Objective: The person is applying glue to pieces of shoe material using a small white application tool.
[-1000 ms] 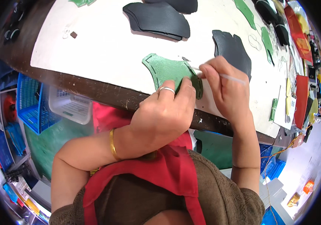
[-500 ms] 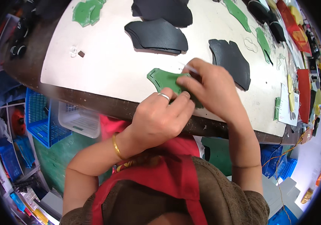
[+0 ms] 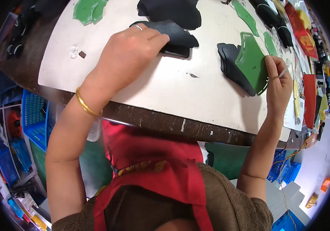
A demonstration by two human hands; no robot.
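Note:
My left hand (image 3: 128,52), with a ring and a gold bangle, pinches the edge of a black leather-like cut piece (image 3: 174,31). That piece is bent up from the stack under it. In my right hand (image 3: 279,82) a flat green template (image 3: 254,63) with slots is held up by its edge. A thin whitish stick (image 3: 284,72), perhaps a pen, also sits in the right fingers. Behind the template lies another pile of black pieces (image 3: 228,57), partly hidden by it.
More black pieces (image 3: 168,13) lie at the far side of the white tabletop (image 3: 165,92). Green templates (image 3: 89,11) are at the far left, others (image 3: 245,16) far right. Papers and red packets (image 3: 308,100) crowd the right edge. A blue basket (image 3: 34,123) stands below left.
The green template has been lifted off the near table edge and carried right. My left hand has moved away from it, forward to the black stack, and taken hold of the top piece.

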